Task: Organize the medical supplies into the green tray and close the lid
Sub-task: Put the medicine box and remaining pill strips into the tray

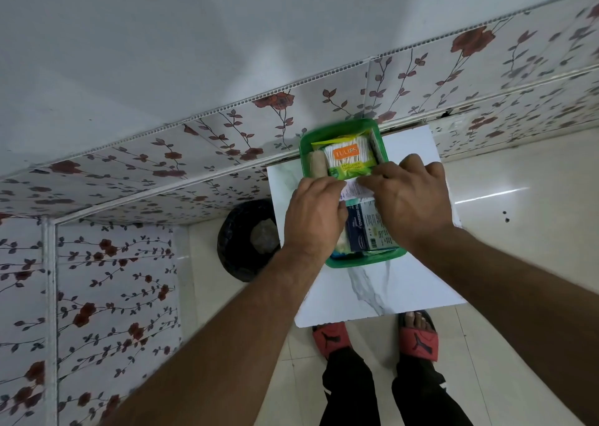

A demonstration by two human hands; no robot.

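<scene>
At the frame's centre, on the white marble-patterned table (389, 283), your left hand (316, 218) and right hand (410, 198) both pinch a small white printed packet (355, 191) over the green tray (366, 260), beside the Tulips cotton-swab pack (348, 159) and dressings box (364, 227).

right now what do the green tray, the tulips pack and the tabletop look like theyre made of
Green tray: likely moulded plastic, with a smooth rounded rim and a slight sheen.
Tulips pack: thin clear plastic film, since the white cotton buds show through it.
Tabletop: smooth white surface with grey marble-like veins; stone or printed laminate, I cannot tell.
</scene>
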